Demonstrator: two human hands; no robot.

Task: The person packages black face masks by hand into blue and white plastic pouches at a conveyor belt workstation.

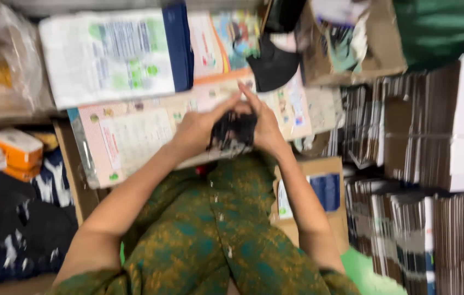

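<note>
My left hand (196,130) and my right hand (267,127) meet in front of me, both closed on a small black bundle (233,131) held between them; the blur hides what it is. The hands hover over a large printed pink-and-white sheet (133,136) lying across my lap. My fingertips touch above the bundle. Below are my legs in green patterned cloth (215,240).
A white and blue printed packet (111,54) lies beyond the sheet. A black cloth item (273,65) and an open cardboard box (352,43) sit at the top. Stacks of flat cartons (406,164) fill the right. Orange packets (19,153) and dark patterned fabric (13,218) lie left.
</note>
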